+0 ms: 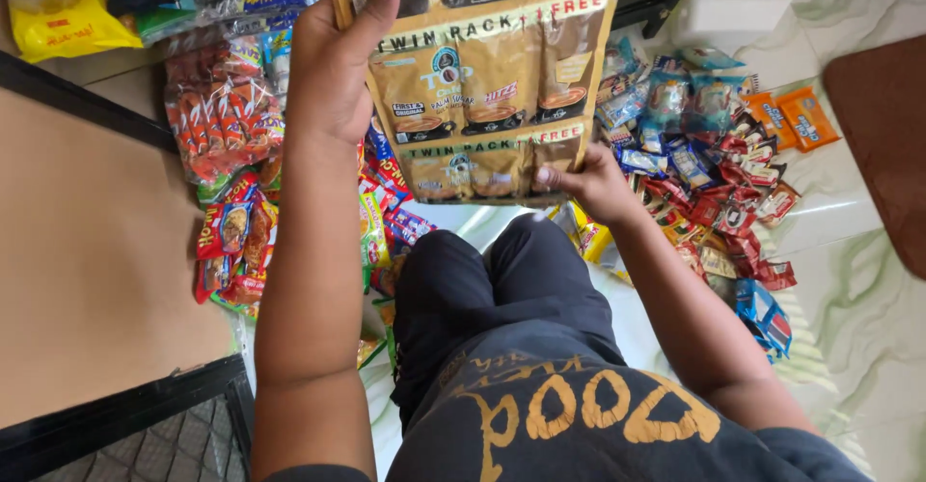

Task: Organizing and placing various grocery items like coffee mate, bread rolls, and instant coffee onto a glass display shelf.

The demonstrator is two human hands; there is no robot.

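A long strip of gold-brown coffee sachets (487,77) hangs in front of me, above my knees. My left hand (333,67) grips its left edge, thumb on the front near the top. My right hand (593,183) pinches the strip's lower right corner. Dark trousers and a dark shirt with gold print fill the bottom of the view.
Heaps of small snack packets lie on the pale floor: red and blue ones (709,164) on the right, red and orange packs (227,120) on the left. A yellow bag (63,14) sits top left. A brown board (87,250) lies to the left.
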